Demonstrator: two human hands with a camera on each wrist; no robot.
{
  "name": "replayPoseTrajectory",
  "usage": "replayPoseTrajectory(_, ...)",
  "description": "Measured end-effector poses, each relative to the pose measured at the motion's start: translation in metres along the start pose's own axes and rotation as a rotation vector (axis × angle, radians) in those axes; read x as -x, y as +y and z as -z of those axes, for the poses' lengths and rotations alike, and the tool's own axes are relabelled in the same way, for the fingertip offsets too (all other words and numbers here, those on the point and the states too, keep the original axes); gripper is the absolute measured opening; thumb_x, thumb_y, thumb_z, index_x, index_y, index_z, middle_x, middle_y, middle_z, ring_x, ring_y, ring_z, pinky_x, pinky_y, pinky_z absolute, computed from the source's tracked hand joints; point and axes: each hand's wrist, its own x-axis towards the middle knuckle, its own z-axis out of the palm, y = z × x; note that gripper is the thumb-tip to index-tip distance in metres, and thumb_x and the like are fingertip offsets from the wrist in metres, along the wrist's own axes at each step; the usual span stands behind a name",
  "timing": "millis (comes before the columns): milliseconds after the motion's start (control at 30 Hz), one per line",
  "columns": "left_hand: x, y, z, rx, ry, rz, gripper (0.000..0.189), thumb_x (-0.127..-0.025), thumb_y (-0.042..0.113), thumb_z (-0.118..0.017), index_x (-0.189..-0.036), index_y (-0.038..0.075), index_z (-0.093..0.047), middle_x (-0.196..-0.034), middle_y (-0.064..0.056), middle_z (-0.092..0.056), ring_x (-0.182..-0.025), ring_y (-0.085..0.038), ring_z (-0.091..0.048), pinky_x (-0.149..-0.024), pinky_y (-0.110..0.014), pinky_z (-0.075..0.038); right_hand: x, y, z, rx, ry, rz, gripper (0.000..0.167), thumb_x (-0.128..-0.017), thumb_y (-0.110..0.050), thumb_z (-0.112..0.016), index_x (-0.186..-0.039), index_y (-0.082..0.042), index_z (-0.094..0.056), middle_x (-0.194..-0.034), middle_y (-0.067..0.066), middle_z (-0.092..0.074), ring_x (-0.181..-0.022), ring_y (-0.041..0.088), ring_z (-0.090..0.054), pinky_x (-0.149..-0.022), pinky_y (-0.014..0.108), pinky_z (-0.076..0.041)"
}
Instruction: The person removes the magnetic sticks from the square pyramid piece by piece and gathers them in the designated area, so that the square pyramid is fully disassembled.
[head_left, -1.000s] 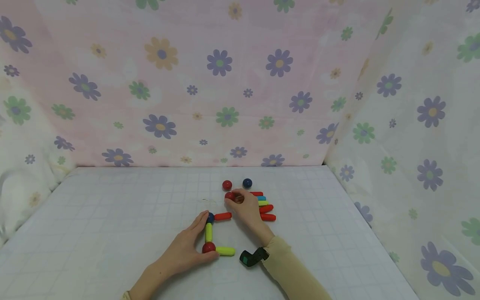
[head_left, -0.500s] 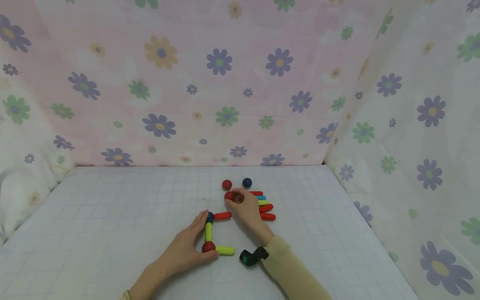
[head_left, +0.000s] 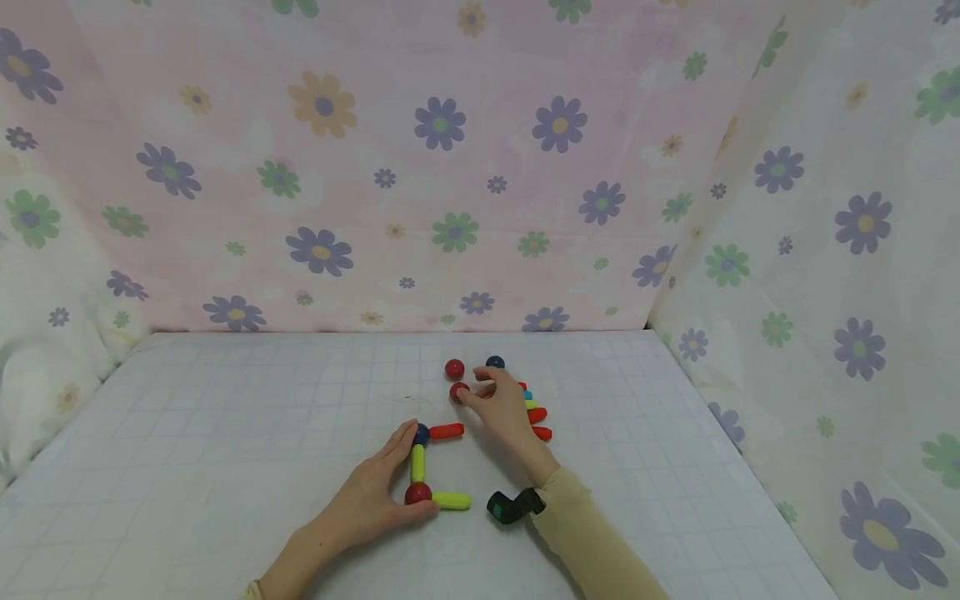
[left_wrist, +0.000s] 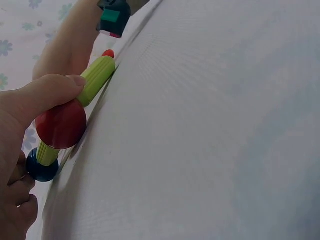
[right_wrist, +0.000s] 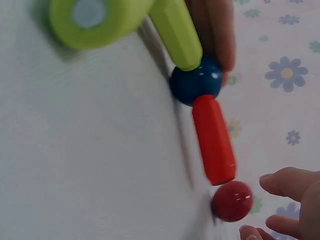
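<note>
My left hand (head_left: 367, 496) holds the left side of a shape made of toy building rods and balls. Its thumb lies at a red ball (left_wrist: 61, 125); the other fingers are at a blue ball (head_left: 422, 434). A yellow-green rod (head_left: 417, 464) links these balls. Another yellow-green rod (head_left: 452, 501) and a red rod (head_left: 447, 431) point right from them. My right hand (head_left: 507, 417) is beside a loose red ball (head_left: 457, 392), thumb tip at its edge in the head view, index finger spread away. In the right wrist view, fingers stand apart near a red ball (right_wrist: 232, 201).
Behind the right hand's ball lie another red ball (head_left: 454, 369) and a dark blue ball (head_left: 495, 362). Several coloured rods (head_left: 537, 414) are partly hidden by the right hand. A black wrist device (head_left: 515, 505) sits at the right cuff. Flowered curtains back the table (head_left: 225, 417).
My right hand has loosened its pinch on the red ball and shifted slightly right, the index finger lifting away. The left hand and the built shape stay put.
</note>
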Motion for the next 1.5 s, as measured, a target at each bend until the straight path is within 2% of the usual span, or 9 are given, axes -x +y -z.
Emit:
replayPoseTrajectory(67, 0.000, 0.000, -0.001, 0.017, -0.009, -0.004, 0.110, -0.073, 0.063, -0.079, -0.160, 0.019, -0.026, -0.165, 0.000, -0.026, -0.149, -0.028, -0.033, -0.111, -0.059, -0.040, 0.002, -0.007, 0.007, -0.005, 0.007, 0.021, 0.045, -0.090, -0.028, -0.075, -0.126, -0.005, -0.063, -0.116, 0.011, -0.066, -0.087, 0.019, -0.061, -0.067, 0.026, -0.054)
replayPoseTrajectory(133, 0.000, 0.000, -0.001, 0.027, -0.018, -0.003, 0.110, -0.074, 0.063, -0.079, -0.160, 0.019, -0.026, -0.165, 0.000, -0.025, -0.149, -0.028, -0.032, -0.111, -0.059, -0.039, 0.007, -0.016, 0.013, -0.002, -0.020, 0.059, 0.044, -0.091, -0.029, -0.074, -0.126, -0.005, -0.064, -0.117, 0.013, -0.066, -0.089, 0.021, -0.061, -0.069, 0.027, -0.054)
replayPoseTrajectory(300, 0.002, 0.001, 0.000, 0.013, -0.009, 0.011, 0.110, -0.073, 0.063, -0.079, -0.160, 0.020, -0.026, -0.165, 0.000, -0.026, -0.148, -0.028, -0.034, -0.110, -0.059, -0.040, 0.023, -0.031, 0.018, 0.008, -0.121, 0.130, 0.038, -0.092, -0.030, -0.072, -0.123, -0.009, -0.066, -0.114, 0.007, -0.068, -0.098, 0.021, -0.061, -0.083, 0.031, -0.054)
replayPoseTrajectory(467, 0.001, 0.002, 0.001, 0.008, -0.005, 0.015, 0.109, -0.074, 0.061, -0.080, -0.160, 0.020, -0.027, -0.165, -0.001, -0.027, -0.148, -0.028, -0.035, -0.111, -0.058, -0.040, 0.025, -0.027, 0.019, -0.008, -0.133, 0.163, 0.030, -0.092, -0.028, -0.073, -0.118, -0.013, -0.070, -0.104, -0.002, -0.070, -0.095, 0.016, -0.062, -0.084, 0.028, -0.054)
replayPoseTrajectory(600, 0.002, 0.002, 0.000, 0.005, -0.003, 0.023, 0.110, -0.073, 0.062, -0.080, -0.159, 0.020, -0.027, -0.165, -0.001, -0.028, -0.147, -0.029, -0.036, -0.111, -0.059, -0.040, 0.024, -0.025, 0.018, -0.012, -0.216, 0.146, 0.027, -0.091, -0.027, -0.075, -0.114, -0.012, -0.072, -0.104, -0.002, -0.071, -0.095, 0.016, -0.062, -0.083, 0.027, -0.054)
replayPoseTrajectory(700, 0.002, 0.001, 0.000, 0.006, -0.003, 0.025, 0.110, -0.073, 0.063, -0.079, -0.160, 0.020, -0.026, -0.165, -0.001, -0.027, -0.147, -0.030, -0.036, -0.111, -0.059, -0.039, 0.025, -0.023, 0.015, -0.006, -0.304, 0.135, 0.028, -0.090, -0.026, -0.076, -0.112, -0.010, -0.073, -0.106, 0.002, -0.072, -0.099, 0.018, -0.063, -0.087, 0.031, -0.055)
replayPoseTrajectory(933, 0.001, 0.001, -0.001, 0.013, -0.002, 0.015, 0.110, -0.073, 0.063, -0.079, -0.160, 0.019, -0.026, -0.164, -0.002, -0.028, -0.147, -0.031, -0.036, -0.109, -0.060, -0.040, 0.029, -0.013, 0.001, 0.101, -0.432, 0.154, 0.028, -0.089, -0.026, -0.077, -0.115, -0.017, -0.073, -0.107, -0.006, -0.071, -0.098, 0.014, -0.059, -0.086, 0.027, -0.052)
replayPoseTrajectory(1267, 0.000, 0.001, 0.000, 0.020, -0.003, 0.006, 0.110, -0.074, 0.062, -0.080, -0.160, 0.019, -0.026, -0.164, -0.002, -0.028, -0.146, -0.031, -0.037, -0.109, -0.060, -0.040, 0.031, -0.001, -0.008, 0.049, -0.428, 0.145, 0.027, -0.091, -0.028, -0.074, -0.118, -0.024, -0.071, -0.110, -0.011, -0.067, -0.104, 0.013, -0.056, -0.094, 0.033, -0.049)
replayPoseTrajectory(1500, 0.001, 0.001, 0.002, 0.021, 0.004, 0.012, 0.110, -0.073, 0.061, -0.080, -0.160, 0.020, -0.027, -0.164, -0.002, -0.028, -0.146, -0.032, -0.037, -0.110, -0.061, -0.039, 0.031, 0.002, -0.013, 0.025, -0.415, 0.147, 0.024, -0.093, -0.035, -0.071, -0.116, -0.028, -0.072, -0.110, -0.014, -0.067, -0.103, 0.011, -0.056, -0.092, 0.031, -0.049)
